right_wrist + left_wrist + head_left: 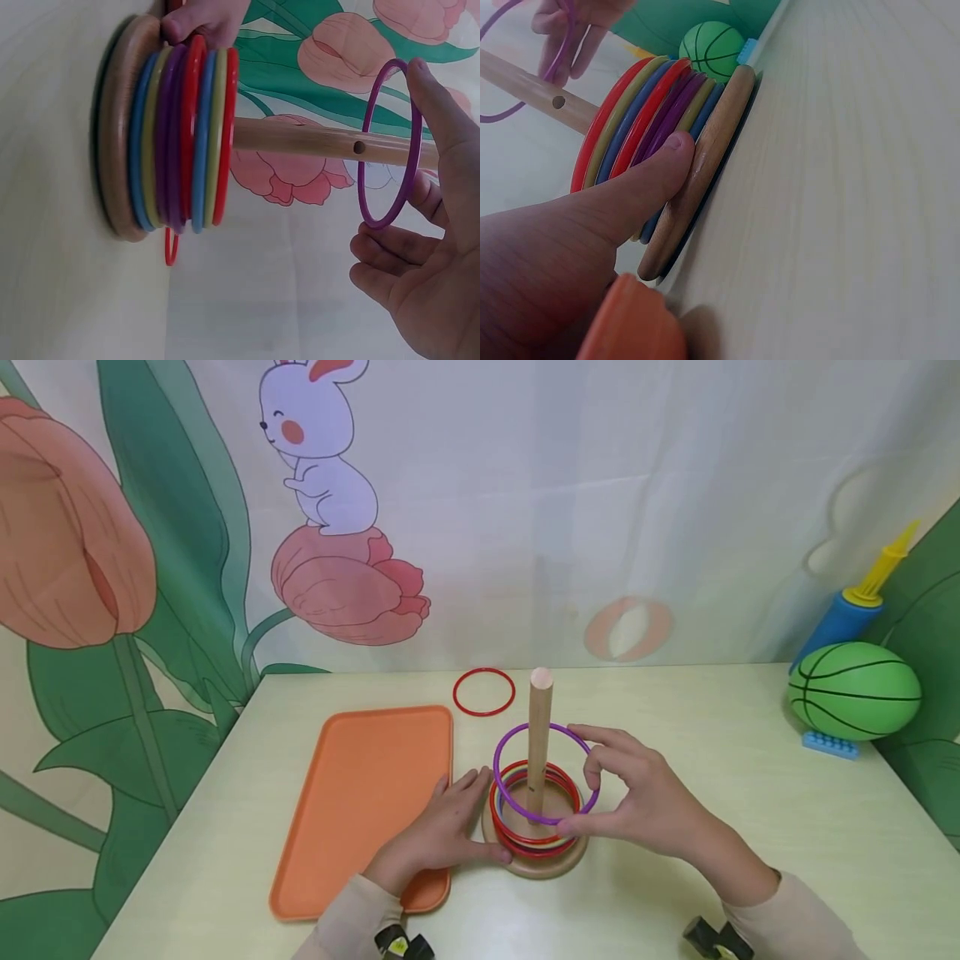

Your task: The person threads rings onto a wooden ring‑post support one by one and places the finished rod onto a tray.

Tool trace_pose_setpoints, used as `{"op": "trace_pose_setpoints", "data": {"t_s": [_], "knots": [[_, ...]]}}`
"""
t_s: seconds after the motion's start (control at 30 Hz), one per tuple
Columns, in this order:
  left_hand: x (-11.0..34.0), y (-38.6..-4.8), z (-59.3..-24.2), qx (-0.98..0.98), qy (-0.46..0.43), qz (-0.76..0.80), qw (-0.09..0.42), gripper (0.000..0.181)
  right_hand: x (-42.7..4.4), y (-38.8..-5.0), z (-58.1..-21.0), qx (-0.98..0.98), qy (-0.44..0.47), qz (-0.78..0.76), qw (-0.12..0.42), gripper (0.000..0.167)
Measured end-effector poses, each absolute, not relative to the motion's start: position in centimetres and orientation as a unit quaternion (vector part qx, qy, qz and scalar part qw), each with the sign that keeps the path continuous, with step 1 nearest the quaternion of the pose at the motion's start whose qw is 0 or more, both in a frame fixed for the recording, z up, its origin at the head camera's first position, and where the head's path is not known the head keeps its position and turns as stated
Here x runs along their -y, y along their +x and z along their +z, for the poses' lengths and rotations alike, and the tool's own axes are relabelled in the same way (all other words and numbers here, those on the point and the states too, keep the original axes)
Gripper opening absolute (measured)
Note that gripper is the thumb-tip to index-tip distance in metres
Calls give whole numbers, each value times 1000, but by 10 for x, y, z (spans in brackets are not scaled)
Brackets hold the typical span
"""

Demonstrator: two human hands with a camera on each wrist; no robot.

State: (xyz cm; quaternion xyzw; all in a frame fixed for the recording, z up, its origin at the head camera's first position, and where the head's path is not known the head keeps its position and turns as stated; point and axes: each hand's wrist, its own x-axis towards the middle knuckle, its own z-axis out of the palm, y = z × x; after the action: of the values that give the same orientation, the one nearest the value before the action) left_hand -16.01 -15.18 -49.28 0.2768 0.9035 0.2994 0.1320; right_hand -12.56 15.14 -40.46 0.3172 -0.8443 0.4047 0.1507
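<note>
A wooden peg (pixel 538 718) stands upright on a round wooden base (pixel 542 871). Stacked around its foot are several thin rings in red (pixel 190 142), yellow, blue and purple. My right hand (pixel 645 793) pinches a purple ring (pixel 415 135) between thumb and fingers. That ring encircles the peg, well above the stack, as the right wrist view shows. At the left side of the base rests my left hand (pixel 442 827), its fingers extended. In the left wrist view its thumb (pixel 656 169) lies against the edges of the lower rings and the base.
An orange tray (pixel 382 777) lies left of the peg, partly under my left forearm. Behind the peg a loose red ring (pixel 483 714) lies flat. At the right edge are a green ball (pixel 855 689), a blue and yellow pump (pixel 840 622) and a blue toy brick (pixel 830 746).
</note>
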Motion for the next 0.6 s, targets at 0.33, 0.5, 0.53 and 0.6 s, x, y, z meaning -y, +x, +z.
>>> {"op": "trace_pose_setpoints", "data": {"t_s": [0.33,0.5,0.53,0.6], "knots": [[153,-160,-492,-903,278,298,133,123,-149,-124,-418,856,306,401,109,52],[154,-160,-491,-904,275,300,133,123,-147,-125,-423,864,299,393,95,51],[154,-160,-490,-903,275,301,134,123,-146,-125,-425,866,297,392,92,51],[155,-159,-490,-903,274,303,135,123,-145,-125,-427,869,293,389,87,51]]}}
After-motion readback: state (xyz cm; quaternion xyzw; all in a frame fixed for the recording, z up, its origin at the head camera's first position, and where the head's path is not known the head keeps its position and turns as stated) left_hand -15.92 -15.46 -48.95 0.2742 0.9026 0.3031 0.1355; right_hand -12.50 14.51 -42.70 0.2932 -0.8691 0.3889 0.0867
